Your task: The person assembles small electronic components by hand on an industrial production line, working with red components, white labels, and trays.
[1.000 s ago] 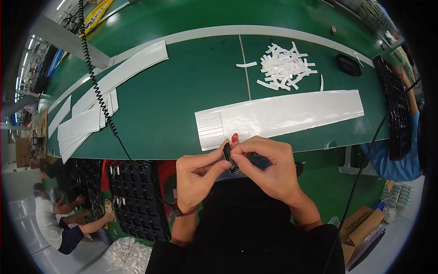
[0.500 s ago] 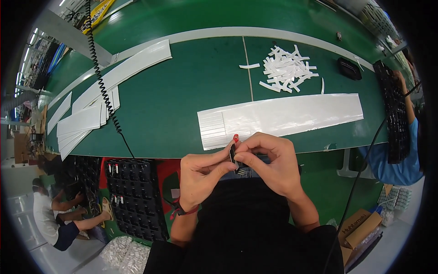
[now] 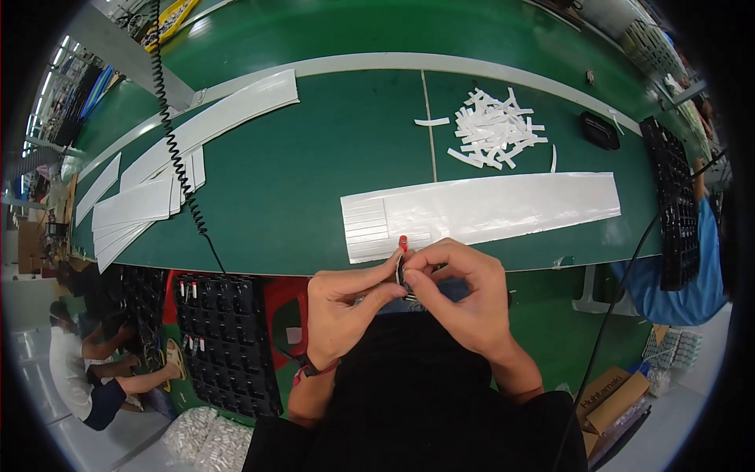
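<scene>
My left hand (image 3: 351, 308) and my right hand (image 3: 465, 293) meet just in front of the table's near edge. Between their fingertips is a small black part with a red end (image 3: 403, 242) sticking up; its exact kind is too small to tell. The left thumb and fingers grip it from one side, while the right thumb and forefinger pinch it from the other. Fingers hide much of it. Right behind the hands lies a long white adhesive sheet (image 3: 511, 203), cut into narrow strips at its left end.
A heap of white strips (image 3: 497, 130) lies beyond the sheet, near a black case (image 3: 600, 130). White sheets (image 3: 134, 211) are stacked at left under a coiled cable (image 3: 174, 141). A black tray (image 3: 224, 342) stands below left. People sit at both sides.
The whole view has shifted slightly. Both hands keep hold of the small black part, and the right fingertips have shifted a little on it.
</scene>
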A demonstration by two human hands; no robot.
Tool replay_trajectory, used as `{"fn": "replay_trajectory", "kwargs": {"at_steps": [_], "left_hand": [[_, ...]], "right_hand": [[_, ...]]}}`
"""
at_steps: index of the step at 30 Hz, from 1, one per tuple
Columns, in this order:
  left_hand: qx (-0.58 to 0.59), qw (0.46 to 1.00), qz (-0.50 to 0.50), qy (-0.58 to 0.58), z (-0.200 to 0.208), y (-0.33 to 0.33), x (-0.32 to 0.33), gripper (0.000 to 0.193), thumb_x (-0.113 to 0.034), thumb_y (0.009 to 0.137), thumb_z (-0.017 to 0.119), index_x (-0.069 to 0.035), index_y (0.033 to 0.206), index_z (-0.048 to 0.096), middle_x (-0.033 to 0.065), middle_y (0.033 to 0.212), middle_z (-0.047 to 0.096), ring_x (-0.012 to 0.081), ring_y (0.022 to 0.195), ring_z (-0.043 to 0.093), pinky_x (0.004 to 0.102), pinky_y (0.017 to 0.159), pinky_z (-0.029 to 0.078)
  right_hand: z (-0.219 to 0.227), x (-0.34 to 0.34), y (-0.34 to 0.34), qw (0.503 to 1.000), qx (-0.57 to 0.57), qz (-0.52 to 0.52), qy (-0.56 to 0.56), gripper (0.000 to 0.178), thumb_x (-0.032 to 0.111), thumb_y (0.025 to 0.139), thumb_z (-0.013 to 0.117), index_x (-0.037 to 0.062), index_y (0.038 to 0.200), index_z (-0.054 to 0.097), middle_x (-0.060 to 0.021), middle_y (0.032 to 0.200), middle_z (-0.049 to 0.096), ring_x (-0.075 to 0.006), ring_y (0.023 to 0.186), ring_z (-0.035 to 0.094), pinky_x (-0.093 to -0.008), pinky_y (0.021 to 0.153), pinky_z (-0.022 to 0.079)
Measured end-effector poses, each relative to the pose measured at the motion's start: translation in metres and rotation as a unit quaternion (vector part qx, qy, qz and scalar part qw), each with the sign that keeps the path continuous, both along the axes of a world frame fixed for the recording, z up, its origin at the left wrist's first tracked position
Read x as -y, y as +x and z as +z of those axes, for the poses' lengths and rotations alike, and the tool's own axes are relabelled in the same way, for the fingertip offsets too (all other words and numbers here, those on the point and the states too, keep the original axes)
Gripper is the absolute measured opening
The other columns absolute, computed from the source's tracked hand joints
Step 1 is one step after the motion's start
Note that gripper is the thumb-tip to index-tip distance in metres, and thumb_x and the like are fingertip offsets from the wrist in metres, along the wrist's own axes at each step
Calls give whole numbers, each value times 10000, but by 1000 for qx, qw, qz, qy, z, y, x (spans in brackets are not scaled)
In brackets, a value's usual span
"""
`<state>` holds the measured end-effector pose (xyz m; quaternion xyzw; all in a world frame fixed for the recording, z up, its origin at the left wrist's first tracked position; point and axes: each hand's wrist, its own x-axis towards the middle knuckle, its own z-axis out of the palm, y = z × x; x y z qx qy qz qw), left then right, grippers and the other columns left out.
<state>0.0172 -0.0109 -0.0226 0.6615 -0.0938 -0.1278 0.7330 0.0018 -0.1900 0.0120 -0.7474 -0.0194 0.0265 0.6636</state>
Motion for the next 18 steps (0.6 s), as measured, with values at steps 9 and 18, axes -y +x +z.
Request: {"fn": "replay_trajectory", "kwargs": {"at_steps": [9,18], "left_hand": [[-1,998,49,-46,1,-1,0,397,112,817,679,41,1207,648,188,1070,713,172,929,692,261,835,562],[-16,998,30,-52,-3,3,0,386,116,817,682,55,1197,647,201,1079,704,195,968,693,277,855,564]], "right_hand": [[-3,0,6,998,54,8,6,133,-49,833,684,-33,965,672,-78,900,676,-124,807,656,-233,708,533],[-12,-1,11,993,113,6,-27,194,-36,836,706,-8,1028,705,-107,926,686,-145,804,663,-242,684,525]]}}
